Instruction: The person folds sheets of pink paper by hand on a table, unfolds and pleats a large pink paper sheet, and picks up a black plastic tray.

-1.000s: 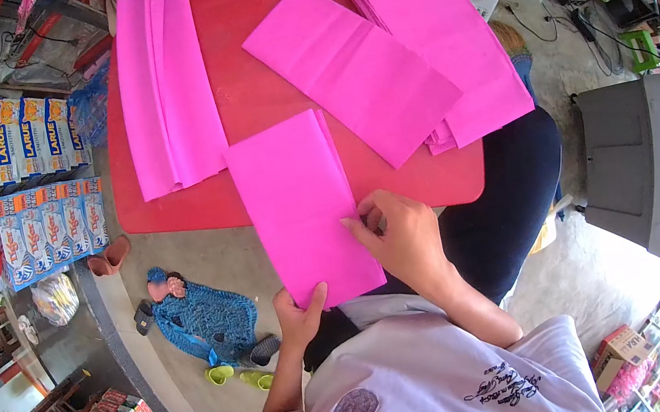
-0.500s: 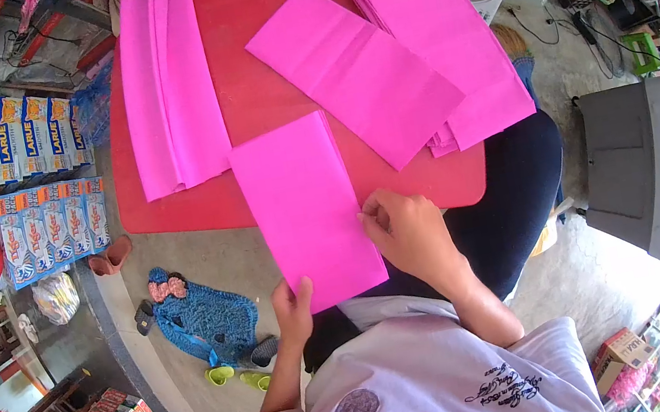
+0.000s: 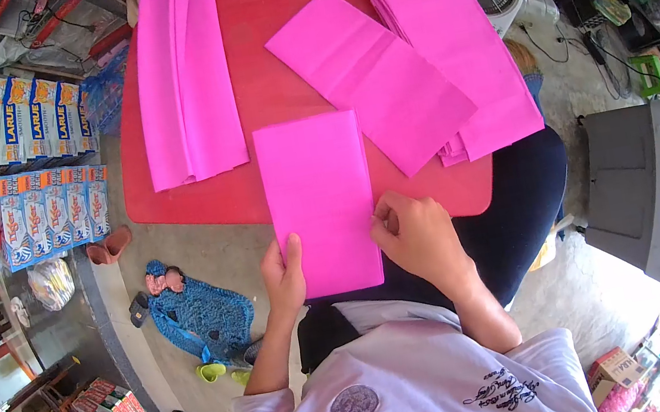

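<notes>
- the work in hand centres on a folded pink sheet point(image 3: 318, 199), paper-like and smooth; its far part lies over the near edge of the red table point(image 3: 253, 88), its near part above the person's lap.
- the left hand point(image 3: 284, 279) holds this sheet by its left edge near the bottom, thumb flat on top, fingers mostly hidden beneath.
- the right hand point(image 3: 418, 235) is at the sheet's right edge, its fingers curled in; whether they pinch that edge or only rest against it, i cannot tell.
- done, as it appears: the held sheet is already a neat, flat rectangle, with its edges nearly straight.
- a pink stack point(image 3: 485, 62) at the table's right shows several layers at its edges, so that part looks gathered.
- a creased pink rectangle point(image 3: 370, 77) overlaps the stack's left side at a slant; it seems opened out flat, not squared up with the rest.
- left, in my judgement: the long pink strip point(image 3: 187, 81) at the table's left has lengthwise folds and looks unfinished beside the compact held sheet.
- how many sheets remain cannot be counted here.
</notes>
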A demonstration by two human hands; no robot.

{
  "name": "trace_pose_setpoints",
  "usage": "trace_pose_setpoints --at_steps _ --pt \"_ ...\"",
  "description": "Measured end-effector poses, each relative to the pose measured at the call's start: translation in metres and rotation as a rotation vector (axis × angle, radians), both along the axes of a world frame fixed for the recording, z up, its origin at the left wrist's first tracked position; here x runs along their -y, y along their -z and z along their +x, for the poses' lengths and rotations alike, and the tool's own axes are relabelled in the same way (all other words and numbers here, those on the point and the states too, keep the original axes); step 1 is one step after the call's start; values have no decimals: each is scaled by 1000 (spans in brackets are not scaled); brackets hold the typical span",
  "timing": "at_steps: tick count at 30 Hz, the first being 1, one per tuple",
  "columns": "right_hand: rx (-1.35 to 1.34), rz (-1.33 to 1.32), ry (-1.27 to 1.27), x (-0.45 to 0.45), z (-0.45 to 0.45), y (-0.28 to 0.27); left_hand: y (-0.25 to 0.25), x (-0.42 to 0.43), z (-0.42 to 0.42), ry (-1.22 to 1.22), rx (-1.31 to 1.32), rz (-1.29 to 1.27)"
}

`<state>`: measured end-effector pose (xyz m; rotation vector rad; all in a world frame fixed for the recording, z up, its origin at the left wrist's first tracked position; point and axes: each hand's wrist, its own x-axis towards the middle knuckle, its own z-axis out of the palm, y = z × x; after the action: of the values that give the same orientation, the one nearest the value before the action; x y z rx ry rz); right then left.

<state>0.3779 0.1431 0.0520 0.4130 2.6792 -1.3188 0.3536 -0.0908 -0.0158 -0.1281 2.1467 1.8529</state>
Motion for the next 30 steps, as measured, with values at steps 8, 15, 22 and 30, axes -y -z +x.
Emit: trace_pose_setpoints --at_steps 8,15,22,30 --pt "-45 42 138 -8 -25 -5 -3 4 6 40 39 -26" --pt "-115 103 114 4 -39 7 19 13 22 11 38 93" --pt "-104 122 98 8 -34 10 -1 -5 -13 -88 96 71" --pt "-236 -307 141 9 -32 -11 3 10 23 61 -640 -270"
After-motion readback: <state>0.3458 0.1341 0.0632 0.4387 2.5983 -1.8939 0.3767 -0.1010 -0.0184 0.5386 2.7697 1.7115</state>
